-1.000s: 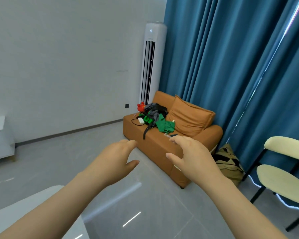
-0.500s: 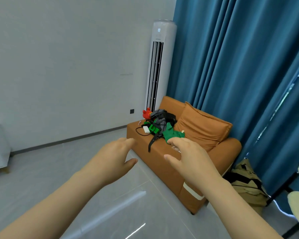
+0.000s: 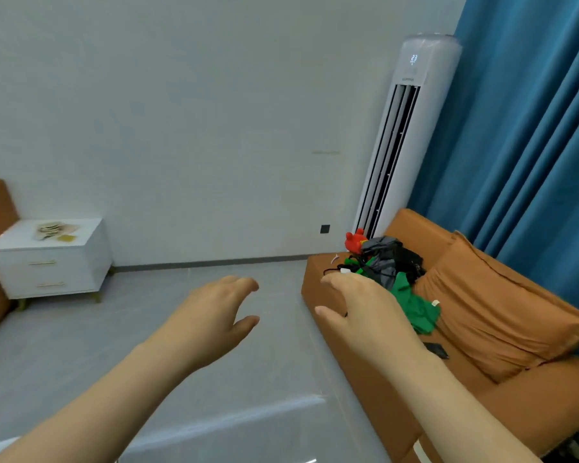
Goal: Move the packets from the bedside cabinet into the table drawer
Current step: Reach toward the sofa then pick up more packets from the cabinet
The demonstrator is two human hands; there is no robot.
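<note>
As left hand hovers, air conditioner — "23"

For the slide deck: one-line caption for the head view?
Left hand and right hand open, empty; packets on white bedside cabinet far left.

Plain pale wall and glossy grey tiled floor, with a tall white standing AC unit in the corner right beside heavy teal curtains. Orange sofa sits in front of the curtains with a matching cushion and a heap of clothes on it, and a white two-drawer bedside cabinet stands against the wall, far left.
</note>
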